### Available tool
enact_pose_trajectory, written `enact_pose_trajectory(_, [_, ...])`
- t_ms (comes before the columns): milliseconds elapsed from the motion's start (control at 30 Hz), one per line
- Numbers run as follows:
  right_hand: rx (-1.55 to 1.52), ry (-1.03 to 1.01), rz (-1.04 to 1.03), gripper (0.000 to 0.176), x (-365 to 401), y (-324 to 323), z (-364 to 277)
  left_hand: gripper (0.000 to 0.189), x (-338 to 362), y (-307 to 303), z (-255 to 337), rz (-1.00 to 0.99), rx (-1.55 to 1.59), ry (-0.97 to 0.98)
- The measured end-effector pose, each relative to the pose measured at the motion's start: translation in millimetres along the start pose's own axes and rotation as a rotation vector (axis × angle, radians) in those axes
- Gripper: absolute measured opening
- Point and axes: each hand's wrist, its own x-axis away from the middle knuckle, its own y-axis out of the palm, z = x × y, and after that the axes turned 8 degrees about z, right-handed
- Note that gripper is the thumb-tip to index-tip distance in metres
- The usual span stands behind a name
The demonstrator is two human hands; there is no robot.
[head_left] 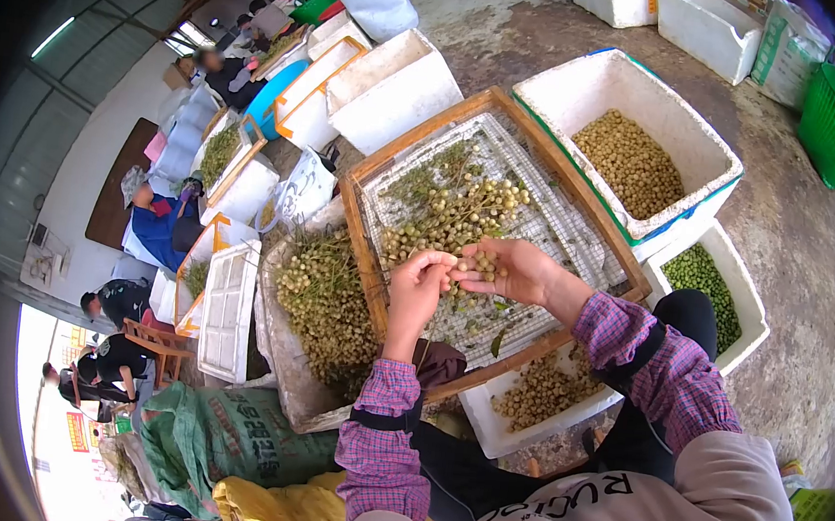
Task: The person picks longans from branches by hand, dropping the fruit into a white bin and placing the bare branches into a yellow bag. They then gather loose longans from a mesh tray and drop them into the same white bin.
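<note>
My right hand (517,272) is held palm-up above a wood-framed mesh tray (580,238), its curled fingers around a few small pale round fruits (483,264). Touching those fingers from the left is my left hand (417,296), closed in a pinch; whatever is between its fingertips is too small to make out. On the mesh beyond the hands lies a heap of stemmed pale fruits (478,202) with green twigs. Loose bits of stem and leaf are scattered on the mesh around it.
A foam box of loose pale fruits (628,165) stands beyond the tray, and green fruits (704,288) fill one at right. Stemmed bunches (325,307) fill a bin at left. Below the tray sits another box (551,389). Sacks (240,434) and people are at left.
</note>
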Motion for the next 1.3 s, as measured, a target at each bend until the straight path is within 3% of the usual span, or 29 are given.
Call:
enact_pose_trajectory(167, [0.042, 0.01, 0.002, 0.024, -4, 0, 3, 0.011, -3, 15, -2, -0.023, -0.124, 0.215])
enact_pose_trajectory(200, [0.057, 0.006, 0.008, 0.024, -5, 1, 4, 0.01, -3, 15, 7, -0.046, -0.302, 0.295])
enact_pose_trajectory(300, [0.12, 0.007, 0.052, 0.024, -3, 0, 7, 0.01, -6, 18, 12, -0.099, -0.436, 0.329])
enact_pose_trajectory(500, [0.173, 0.052, 0.005, 0.021, -7, -8, 9, 0.005, -5, 20, -5, -0.051, -0.315, 0.211])
enact_pose_trajectory(600, [0.023, 0.039, 0.139, 0.02, -8, -5, 9, 0.008, -5, 14, -10, 0.06, -0.176, 0.031])
enact_pose_trajectory(733, [0.001, -0.07, 0.146, 0.026, -7, -4, 6, 0.007, 6, 16, 14, -0.016, 0.063, 0.007])
enact_pose_trajectory(833, [-0.022, -0.109, 0.183, 0.028, -6, -2, 7, 0.01, 12, 24, 7, -0.131, -0.129, 0.235])
enact_pose_trajectory(967, [0.006, -0.111, 0.15, 0.031, 4, 6, 5, 0.008, 15, 29, 2, -0.074, -0.396, 0.382])
enact_pose_trajectory(1200, [0.231, -0.092, 0.179, 0.017, 1, 1, 15, 0.004, 13, 35, -1, 0.019, -0.374, 0.358])
enact_pose_trajectory(1267, [0.28, -0.075, 0.08, 0.015, -8, -12, 17, 0.003, 11, 32, -7, 0.042, -0.322, 0.338])
enact_pose_trajectory(1300, [0.304, -0.064, 0.031, 0.014, -10, -15, 17, 0.004, 10, 31, -9, 0.036, -0.221, 0.237])
